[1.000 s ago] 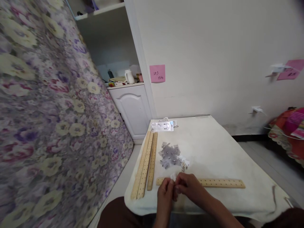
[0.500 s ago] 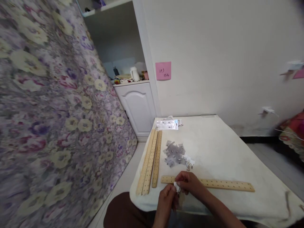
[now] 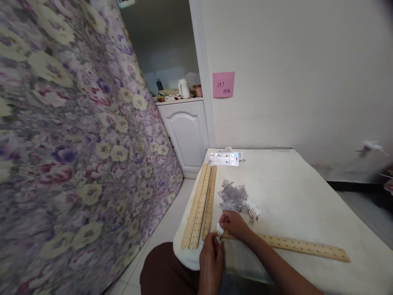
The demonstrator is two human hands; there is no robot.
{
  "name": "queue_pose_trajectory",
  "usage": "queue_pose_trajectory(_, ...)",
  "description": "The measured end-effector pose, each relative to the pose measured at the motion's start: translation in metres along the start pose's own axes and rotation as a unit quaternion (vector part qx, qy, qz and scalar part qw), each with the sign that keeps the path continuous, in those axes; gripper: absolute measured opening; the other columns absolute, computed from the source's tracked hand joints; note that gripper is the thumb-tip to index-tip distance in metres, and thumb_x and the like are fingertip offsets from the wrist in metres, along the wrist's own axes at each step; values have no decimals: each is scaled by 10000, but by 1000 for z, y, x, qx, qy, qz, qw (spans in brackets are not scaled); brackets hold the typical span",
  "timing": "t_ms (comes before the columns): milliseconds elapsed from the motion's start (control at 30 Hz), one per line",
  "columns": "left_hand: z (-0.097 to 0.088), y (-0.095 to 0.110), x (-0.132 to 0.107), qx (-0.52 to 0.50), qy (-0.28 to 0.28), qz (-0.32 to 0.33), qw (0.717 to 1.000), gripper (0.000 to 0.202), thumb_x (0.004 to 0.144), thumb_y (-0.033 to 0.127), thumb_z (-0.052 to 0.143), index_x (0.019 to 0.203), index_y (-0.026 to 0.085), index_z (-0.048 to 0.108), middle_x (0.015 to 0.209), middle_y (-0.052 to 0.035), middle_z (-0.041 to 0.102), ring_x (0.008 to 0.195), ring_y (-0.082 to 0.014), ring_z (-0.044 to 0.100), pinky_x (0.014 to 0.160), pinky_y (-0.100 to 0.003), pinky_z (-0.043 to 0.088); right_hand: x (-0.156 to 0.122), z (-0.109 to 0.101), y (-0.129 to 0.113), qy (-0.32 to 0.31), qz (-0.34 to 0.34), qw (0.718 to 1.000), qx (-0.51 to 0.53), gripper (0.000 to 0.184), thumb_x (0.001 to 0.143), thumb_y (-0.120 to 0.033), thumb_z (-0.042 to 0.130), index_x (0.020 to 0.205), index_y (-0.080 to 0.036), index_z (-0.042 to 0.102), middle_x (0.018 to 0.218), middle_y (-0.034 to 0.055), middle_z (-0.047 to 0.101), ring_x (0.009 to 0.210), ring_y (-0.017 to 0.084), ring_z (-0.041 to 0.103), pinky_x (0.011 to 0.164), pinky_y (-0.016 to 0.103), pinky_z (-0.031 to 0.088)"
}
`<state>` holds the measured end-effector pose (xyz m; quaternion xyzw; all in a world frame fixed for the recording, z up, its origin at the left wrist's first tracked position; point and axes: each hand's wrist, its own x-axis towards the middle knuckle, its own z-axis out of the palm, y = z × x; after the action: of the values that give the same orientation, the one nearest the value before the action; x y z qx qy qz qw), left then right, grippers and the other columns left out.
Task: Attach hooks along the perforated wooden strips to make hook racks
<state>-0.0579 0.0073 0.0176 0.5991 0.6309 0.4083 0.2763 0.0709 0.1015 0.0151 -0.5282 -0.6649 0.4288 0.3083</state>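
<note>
A small white hook piece [image 3: 220,229] with a dark metal end is held over the left end of a perforated wooden strip [image 3: 303,246]. The fingertips of my right hand [image 3: 235,224] pinch its upper edge. My left hand [image 3: 211,256] is closed at its lower end, with the fingertips partly hidden. Beyond my hands lies a pile of clear square pads with metal studs [image 3: 233,196]. Several white hooks with metal loops [image 3: 253,213] lie close to the right of that pile.
More perforated wooden strips [image 3: 198,209] lie lengthwise along the table's left side. Clear packaging [image 3: 224,159] rests at the far edge of the cloth-covered table [image 3: 294,196]. A floral curtain [image 3: 92,164] hangs at left, beside a white cabinet [image 3: 186,131].
The view has shifted slightly. Both hands have moved left and a little away from me with the white piece, and the left hand now sits lower on it.
</note>
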Motion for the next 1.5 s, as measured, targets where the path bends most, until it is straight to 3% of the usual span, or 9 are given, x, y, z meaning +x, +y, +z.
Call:
queue_pose_trajectory(200, 9, -9, 8, 16, -4, -37, 999, 351, 766, 344, 507, 1058, 151, 485, 616, 16, 546, 563, -170, 544, 550, -264, 397, 4, 6, -6, 7, 0, 997, -71, 100, 647, -139, 524, 683, -156, 615, 640, 5, 631, 617, 118, 545, 563, 194, 363)
queue_pose_trajectory(600, 8, -10, 11, 4, 24, -25, 999, 232, 788, 332, 480, 940, 175, 557, 629, -11, 593, 580, -176, 564, 558, -261, 385, 1, 11, -7, 29, 11, 987, -155, 127, 685, -144, 484, 720, -195, 595, 707, 4, 641, 680, 130, 550, 604, 213, 331)
queue_pose_trajectory(1133, 5, -8, 15, 15, 19, -6, 1000, 301, 781, 300, 496, 1019, 157, 615, 825, -82, 682, 717, -210, 618, 673, -300, 458, 0, 10, -6, 29, 16, 984, -173, 130, 703, -152, 484, 710, -190, 608, 705, 11, 653, 683, 128, 560, 599, 212, 316)
queue_pose_trajectory(1500, 6, -8, 14, -3, 1, 2, 1000, 258, 809, 276, 459, 993, 181, 612, 864, -67, 684, 749, -203, 625, 696, -290, 459, -4, 5, -4, 6, -7, 992, -125, 124, 658, -208, 568, 769, -171, 610, 729, 17, 647, 689, 137, 565, 612, 209, 360)
